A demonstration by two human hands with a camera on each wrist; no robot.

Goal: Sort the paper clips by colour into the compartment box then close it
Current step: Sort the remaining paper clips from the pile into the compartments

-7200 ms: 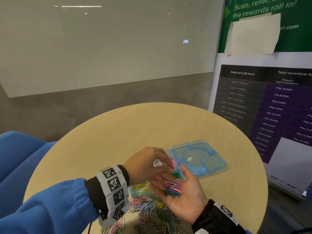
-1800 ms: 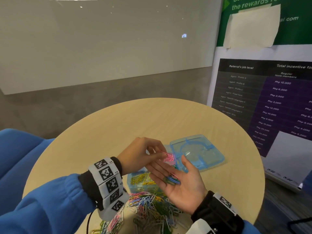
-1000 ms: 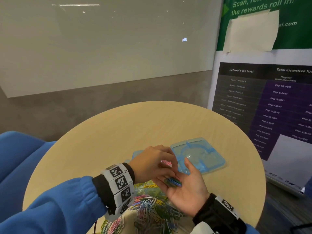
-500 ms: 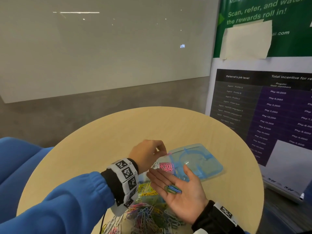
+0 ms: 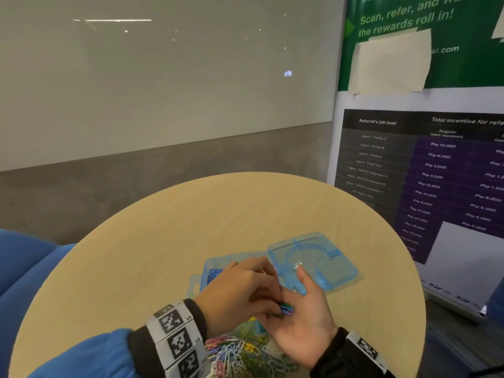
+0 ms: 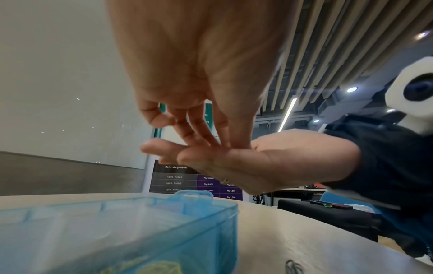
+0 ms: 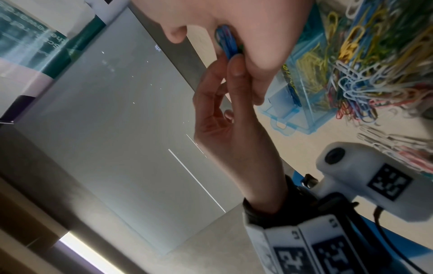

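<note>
The right hand (image 5: 305, 320) lies palm up over the near part of the round desk (image 5: 169, 230), fingers relaxed and spread, cradling a small bunch of blue and green paper clips (image 5: 286, 309) at the base of the fingers. The left hand (image 5: 240, 293) reaches in from the left with its fingers curled down onto that bunch; in the right wrist view its fingertips (image 7: 235, 64) pinch the blue clips against the right palm.

The translucent blue compartment box (image 5: 210, 274) sits on the desk just beyond and partly under both hands, and its lid (image 5: 313, 261) is folded open flat to the right. Blue clips show in 1 far-left compartment, and yellow clips (image 7: 309, 74) fill another compartment nearer the person. A loose, mixed heap of unsorted clips (image 5: 240, 353) in pink, white, green, yellow and blue lies on the desk at the near edge, touching the box's near side. A referral poster (image 5: 425, 165) stands beyond the desk on the right.
</note>
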